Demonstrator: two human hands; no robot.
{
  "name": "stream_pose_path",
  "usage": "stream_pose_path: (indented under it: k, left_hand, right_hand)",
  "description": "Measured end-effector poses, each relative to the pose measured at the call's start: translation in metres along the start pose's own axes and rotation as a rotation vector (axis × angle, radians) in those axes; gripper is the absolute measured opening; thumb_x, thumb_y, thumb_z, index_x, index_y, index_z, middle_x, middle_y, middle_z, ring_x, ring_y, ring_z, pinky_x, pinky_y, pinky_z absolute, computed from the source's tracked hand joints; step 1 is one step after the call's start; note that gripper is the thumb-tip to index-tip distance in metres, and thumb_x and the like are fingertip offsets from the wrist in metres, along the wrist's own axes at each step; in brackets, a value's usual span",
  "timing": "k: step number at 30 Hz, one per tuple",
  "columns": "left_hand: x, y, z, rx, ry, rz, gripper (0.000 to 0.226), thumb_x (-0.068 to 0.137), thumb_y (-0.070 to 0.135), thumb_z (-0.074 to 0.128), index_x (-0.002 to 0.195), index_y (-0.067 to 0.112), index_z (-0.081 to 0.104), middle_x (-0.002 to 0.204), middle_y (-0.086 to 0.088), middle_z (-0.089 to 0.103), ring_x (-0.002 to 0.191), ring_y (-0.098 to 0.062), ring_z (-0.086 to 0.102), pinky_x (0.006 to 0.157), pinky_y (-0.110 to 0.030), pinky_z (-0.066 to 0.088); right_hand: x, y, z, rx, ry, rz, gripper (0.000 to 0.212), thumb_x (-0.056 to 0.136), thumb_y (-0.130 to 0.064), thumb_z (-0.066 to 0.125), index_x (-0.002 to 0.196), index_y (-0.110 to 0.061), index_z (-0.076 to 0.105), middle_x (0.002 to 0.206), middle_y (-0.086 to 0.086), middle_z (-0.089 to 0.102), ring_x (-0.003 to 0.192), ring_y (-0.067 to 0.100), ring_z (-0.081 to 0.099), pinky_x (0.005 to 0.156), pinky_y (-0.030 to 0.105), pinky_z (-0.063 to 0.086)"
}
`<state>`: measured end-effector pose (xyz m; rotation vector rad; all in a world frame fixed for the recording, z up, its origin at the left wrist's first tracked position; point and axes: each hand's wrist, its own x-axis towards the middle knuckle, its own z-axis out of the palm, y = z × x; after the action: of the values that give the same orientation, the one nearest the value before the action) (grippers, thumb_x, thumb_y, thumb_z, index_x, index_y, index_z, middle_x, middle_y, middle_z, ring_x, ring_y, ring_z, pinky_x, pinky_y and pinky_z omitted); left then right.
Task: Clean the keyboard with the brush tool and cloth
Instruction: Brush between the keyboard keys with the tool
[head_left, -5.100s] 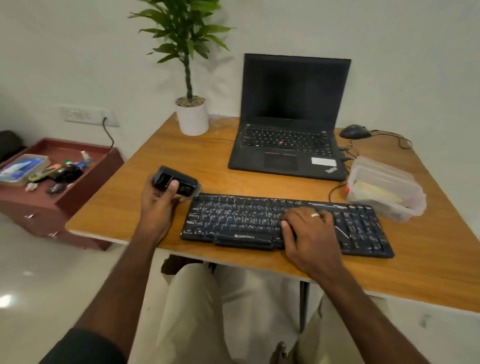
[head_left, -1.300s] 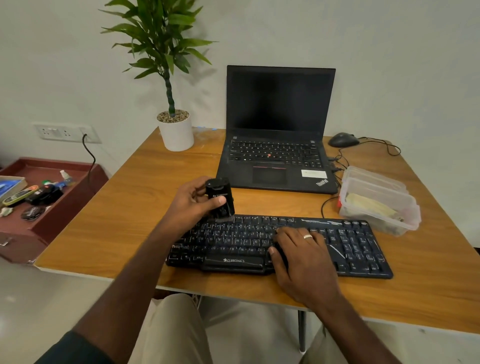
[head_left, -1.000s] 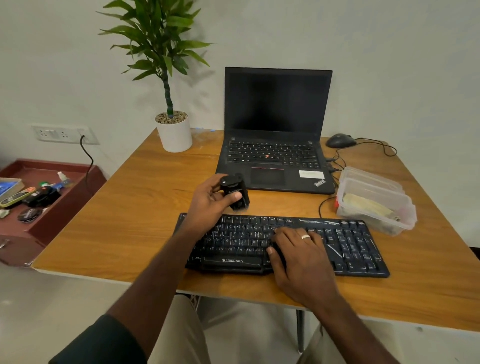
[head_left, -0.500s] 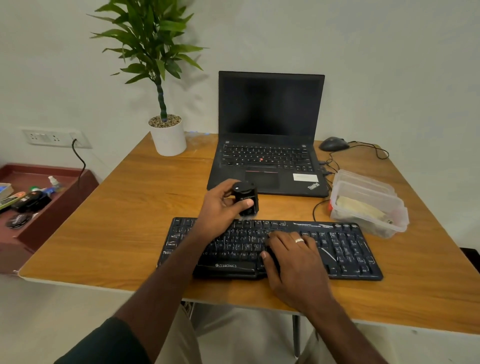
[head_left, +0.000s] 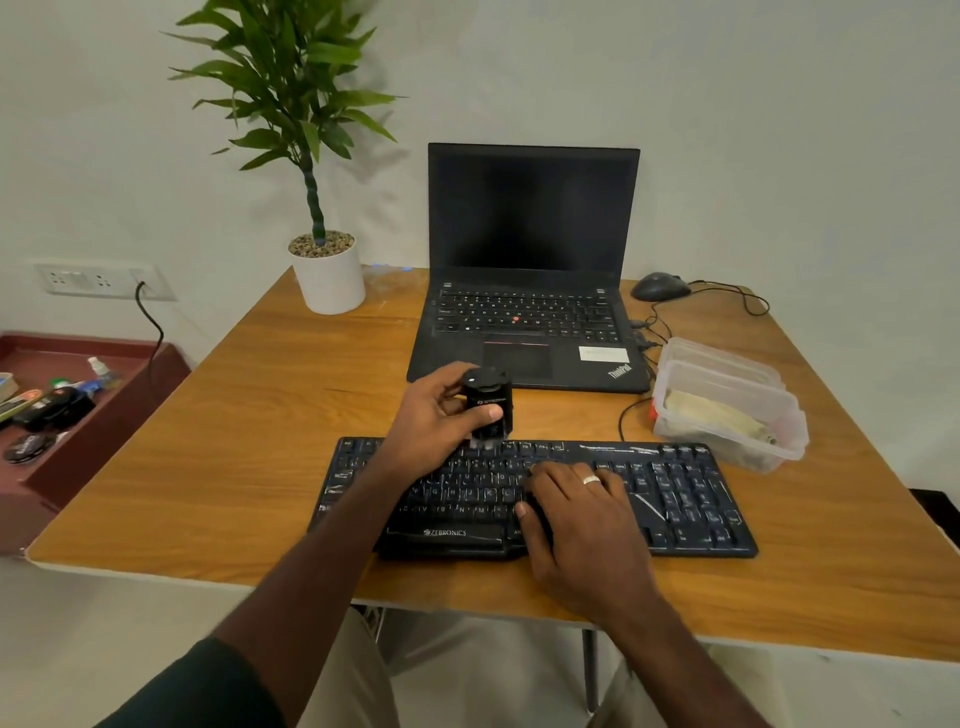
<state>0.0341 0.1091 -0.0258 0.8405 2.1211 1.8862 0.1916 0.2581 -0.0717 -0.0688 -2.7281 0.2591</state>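
A black keyboard (head_left: 680, 499) lies near the front edge of the wooden table (head_left: 249, 447). My left hand (head_left: 436, 415) grips a small black brush tool (head_left: 487, 402) upright, its pale bristles down on the keyboard's top row, left of the middle. My right hand (head_left: 576, 514) rests flat on the keyboard's middle and front edge, fingers spread over the keys. A folded pale cloth (head_left: 711, 415) lies inside a clear plastic box (head_left: 727, 447) to the right of the keyboard.
An open black laptop (head_left: 530, 291) stands behind the keyboard, with a wired mouse (head_left: 660, 286) at the back right. A potted plant (head_left: 327, 270) stands at the back left. A low maroon cabinet (head_left: 78, 395) with clutter sits left of the table.
My left hand has lifted the brush tool from the table left of the keyboard, turned it upright and moved it right along the top key row. My right hand stays on the keyboard.
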Motion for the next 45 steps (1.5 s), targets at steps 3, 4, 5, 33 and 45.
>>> stream_pose_path:
  k: [3, 4, 5, 33, 45]
  left_hand:
    - [0.002, 0.003, -0.005, 0.009, 0.083, 0.026, 0.035, 0.084, -0.001, 0.074, 0.115, 0.010, 0.064, 0.111, -0.005, 0.071, 0.102, -0.010, 0.070, 0.088, -0.022, 0.056]
    - [0.000, 0.003, -0.010, -0.026, 0.103, 0.014, 0.034, 0.084, -0.001, 0.074, 0.114, 0.013, 0.064, 0.110, -0.005, 0.072, 0.102, -0.012, 0.071, 0.089, -0.025, 0.057]
    - [-0.003, 0.004, -0.016, -0.071, 0.114, -0.003, 0.033, 0.085, -0.001, 0.073, 0.113, 0.014, 0.064, 0.107, -0.002, 0.073, 0.101, -0.014, 0.071, 0.087, -0.029, 0.058]
    - [0.004, 0.002, 0.015, 0.017, 0.063, 0.021, 0.033, 0.085, 0.000, 0.075, 0.115, 0.010, 0.064, 0.109, -0.005, 0.072, 0.103, -0.016, 0.071, 0.087, -0.025, 0.055]
    - [0.004, 0.009, 0.047, -0.071, -0.096, -0.016, 0.034, 0.085, -0.006, 0.072, 0.115, 0.005, 0.062, 0.111, -0.007, 0.069, 0.090, -0.021, 0.075, 0.070, -0.025, 0.060]
  right_hand:
    - [0.000, 0.000, -0.001, 0.012, -0.018, 0.008, 0.024, 0.098, -0.042, 0.042, 0.109, -0.027, 0.058, 0.115, -0.009, 0.061, 0.103, 0.013, 0.055, 0.099, 0.043, 0.044]
    - [0.000, 0.000, -0.001, 0.013, -0.020, 0.013, 0.024, 0.098, -0.043, 0.042, 0.109, -0.028, 0.058, 0.115, -0.009, 0.061, 0.103, 0.013, 0.055, 0.099, 0.043, 0.044]
    - [0.000, 0.000, -0.001, 0.013, -0.020, 0.016, 0.024, 0.098, -0.043, 0.042, 0.109, -0.028, 0.058, 0.115, -0.010, 0.061, 0.103, 0.013, 0.056, 0.099, 0.043, 0.044]
    - [-0.027, 0.052, -0.013, 0.015, -0.024, 0.050, 0.049, 0.102, -0.042, 0.033, 0.140, -0.024, 0.058, 0.145, -0.006, 0.056, 0.141, 0.010, 0.042, 0.116, 0.043, 0.031]
    - [-0.027, 0.054, -0.013, -0.005, 0.002, 0.037, 0.046, 0.101, -0.039, 0.038, 0.137, -0.021, 0.060, 0.141, -0.003, 0.060, 0.138, 0.014, 0.048, 0.112, 0.046, 0.038]
